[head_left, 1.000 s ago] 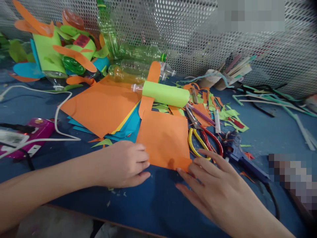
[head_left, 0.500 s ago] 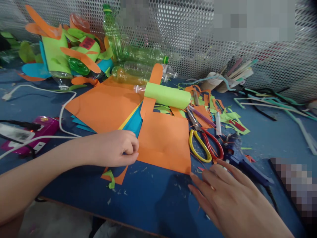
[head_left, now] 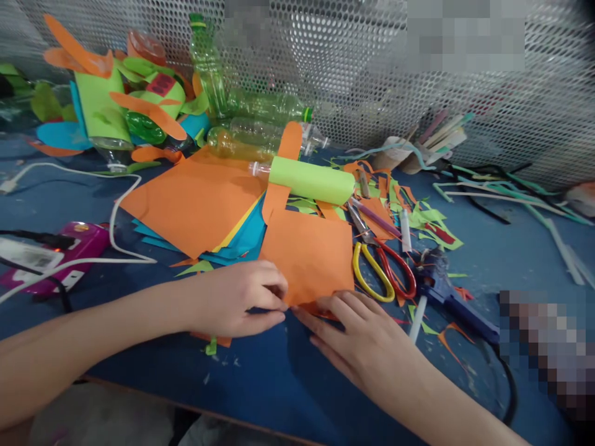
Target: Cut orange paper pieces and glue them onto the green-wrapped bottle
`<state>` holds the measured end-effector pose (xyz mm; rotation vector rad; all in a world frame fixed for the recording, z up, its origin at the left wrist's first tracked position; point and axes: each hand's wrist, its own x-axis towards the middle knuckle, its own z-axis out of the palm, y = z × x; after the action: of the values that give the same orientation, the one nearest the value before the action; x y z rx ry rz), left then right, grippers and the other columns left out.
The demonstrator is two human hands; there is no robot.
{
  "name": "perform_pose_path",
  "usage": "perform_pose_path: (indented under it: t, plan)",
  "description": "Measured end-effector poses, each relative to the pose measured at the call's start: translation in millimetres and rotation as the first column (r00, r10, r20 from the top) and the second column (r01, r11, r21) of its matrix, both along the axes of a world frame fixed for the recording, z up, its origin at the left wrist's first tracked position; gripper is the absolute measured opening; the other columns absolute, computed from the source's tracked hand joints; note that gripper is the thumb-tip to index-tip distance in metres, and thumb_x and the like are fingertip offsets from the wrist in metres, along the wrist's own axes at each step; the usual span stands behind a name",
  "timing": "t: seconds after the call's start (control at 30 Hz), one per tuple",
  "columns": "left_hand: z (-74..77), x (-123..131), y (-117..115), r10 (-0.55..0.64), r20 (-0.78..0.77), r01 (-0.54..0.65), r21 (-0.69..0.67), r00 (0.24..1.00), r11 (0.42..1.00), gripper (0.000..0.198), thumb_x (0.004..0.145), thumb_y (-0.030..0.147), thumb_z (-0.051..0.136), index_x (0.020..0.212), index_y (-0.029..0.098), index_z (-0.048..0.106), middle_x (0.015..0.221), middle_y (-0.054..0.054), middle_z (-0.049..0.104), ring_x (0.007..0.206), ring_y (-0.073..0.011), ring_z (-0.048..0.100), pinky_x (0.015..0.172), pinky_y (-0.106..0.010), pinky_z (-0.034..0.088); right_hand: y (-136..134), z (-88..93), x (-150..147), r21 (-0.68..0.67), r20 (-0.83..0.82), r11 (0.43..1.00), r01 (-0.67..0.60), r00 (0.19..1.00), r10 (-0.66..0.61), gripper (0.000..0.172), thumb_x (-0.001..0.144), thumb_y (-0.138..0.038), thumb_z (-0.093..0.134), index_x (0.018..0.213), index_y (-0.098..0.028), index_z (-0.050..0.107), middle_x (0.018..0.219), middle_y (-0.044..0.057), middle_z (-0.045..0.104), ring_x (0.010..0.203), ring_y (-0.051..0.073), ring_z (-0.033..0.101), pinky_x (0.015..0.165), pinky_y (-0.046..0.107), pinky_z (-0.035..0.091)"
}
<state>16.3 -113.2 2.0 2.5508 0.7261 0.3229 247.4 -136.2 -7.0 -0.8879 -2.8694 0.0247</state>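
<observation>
An orange sheet of paper (head_left: 311, 248) lies in front of me, its near edge slightly lifted between my hands. My left hand (head_left: 242, 294) pinches that edge near its left corner, fingers curled. Farther right, my right hand (head_left: 357, 331) has its fingertips closed on the same edge, and they hide part of it. Just beyond the sheet lies a plastic bottle wrapped in light green paper (head_left: 311, 181), with an orange paper strip (head_left: 290, 142) crossing it near the neck. Scissors with yellow and red handles (head_left: 383, 269) rest right of the sheet.
A blue glue gun (head_left: 458, 303) lies at the right, its cable curving toward me. More orange sheets (head_left: 190, 201) and blue paper (head_left: 248, 238) are stacked left. Paper scraps (head_left: 430, 217), green bottles (head_left: 267, 104) and a purple power strip (head_left: 77, 244) surround the work area.
My right hand has moved left from beside the scissors onto the orange paper's near edge. My left hand has shifted slightly right and down to that edge, which now lifts.
</observation>
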Motion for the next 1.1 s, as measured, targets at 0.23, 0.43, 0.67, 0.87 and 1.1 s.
perform_pose_path:
  t: [0.23,0.43,0.67,0.87,1.1]
  plan:
    - [6.4,-10,6,0.040,-0.050,-0.040,0.000,0.998,0.999,0.029,0.086,0.024,0.049,0.064,0.017,0.066,0.081,-0.005,0.063,0.082,-0.0160,0.055,0.076,-0.030,0.043,4,15.6,19,0.001,-0.026,0.999,0.051,0.998,-0.051,0.023,0.088,-0.029,0.046,0.090,-0.024,0.068,0.075,0.004,0.059,0.078,0.018,0.056,0.069,0.032,0.047]
    - [22.0,-25,15,0.047,-0.143,-0.068,-0.149,0.989,0.987,0.031,0.084,0.024,0.052,0.057,0.018,0.065,0.092,-0.003,0.064,0.086,-0.0149,0.056,0.073,-0.026,0.044,7,24.6,40,-0.125,0.012,0.990,0.072,0.997,-0.071,0.034,0.090,-0.028,0.040,0.071,-0.024,0.067,0.064,0.003,0.056,0.064,0.014,0.055,0.058,0.027,0.045]
    - [19.1,-31,21,0.112,-0.074,-0.123,-0.173,0.991,0.977,0.036,0.086,0.023,0.046,0.055,0.017,0.062,0.089,-0.003,0.066,0.076,-0.0116,0.059,0.067,-0.023,0.044,13,29.4,44,-0.044,-0.062,0.993,0.108,0.992,-0.111,0.033,0.090,-0.029,0.042,0.066,-0.020,0.064,0.065,0.004,0.060,0.068,0.017,0.059,0.063,0.031,0.050]
    - [12.3,-29,22,0.241,-0.077,-0.244,-0.032,0.967,0.969,0.054,0.072,0.051,0.061,0.118,0.023,0.054,0.118,-0.008,0.053,0.105,-0.0215,0.050,0.086,-0.033,0.041,18,5.6,22,-0.066,-0.144,0.987,0.144,0.978,-0.152,0.047,0.081,-0.036,0.058,0.124,-0.020,0.050,0.110,0.010,0.061,0.098,0.022,0.059,0.083,0.038,0.052]
    - [6.9,-23,15,0.193,-0.119,-0.193,0.015,0.974,0.981,0.029,0.074,0.039,0.063,0.093,0.018,0.060,0.097,-0.006,0.057,0.098,-0.0213,0.047,0.083,-0.034,0.041,9,2.0,12,-0.272,-0.176,0.949,0.160,0.961,-0.213,0.031,0.083,-0.020,0.053,0.114,-0.021,0.052,0.093,0.006,0.057,0.085,0.017,0.061,0.074,0.032,0.054]
